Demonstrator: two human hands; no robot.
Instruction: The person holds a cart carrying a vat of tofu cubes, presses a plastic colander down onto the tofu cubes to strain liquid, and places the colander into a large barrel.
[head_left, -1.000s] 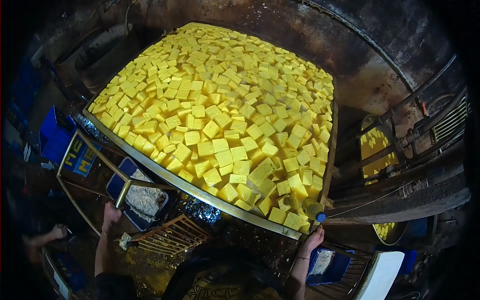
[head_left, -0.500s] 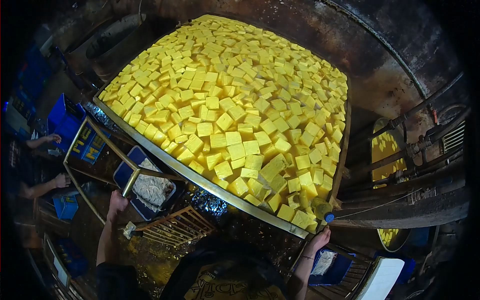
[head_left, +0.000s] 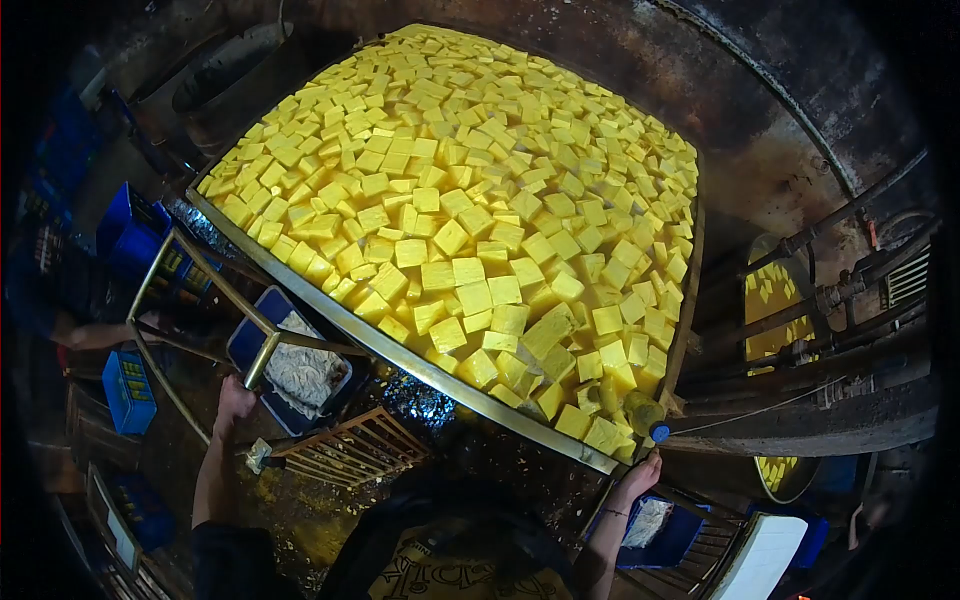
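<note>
Tubular frame (head_left: 264, 360), left of centre in the lower half of the frame, is held at its lower end by the left hand (head_left: 236, 398), which is closed in a fist. Right hand (head_left: 637, 480), lower right, is at the near corner of the vat (head_left: 430, 376); whether it grips the rim cannot be told. Just above it lies a bottle (head_left: 643, 410) with a blue cap.

Nearest obstructions: a slatted rack (head_left: 350, 450) stands at lower centre, between the wearer's body and the vat. Beyond the left hand sits a dark blue tub (head_left: 290, 416) containing pale material (head_left: 306, 368). A white panel (head_left: 765, 555) and a second blue tub (head_left: 686, 535) occupy the lower right.

At far left, another person's arm (head_left: 95, 335) reaches toward the frame; a blue crate (head_left: 130, 392) is below it.

Yellow blocks (head_left: 450, 235) crowd the vat across the centre. Farther right, pipes (head_left: 830, 298) pass in front of a vessel (head_left: 775, 325) holding more blocks. Stained wall (head_left: 750, 90) closes the upper right.
</note>
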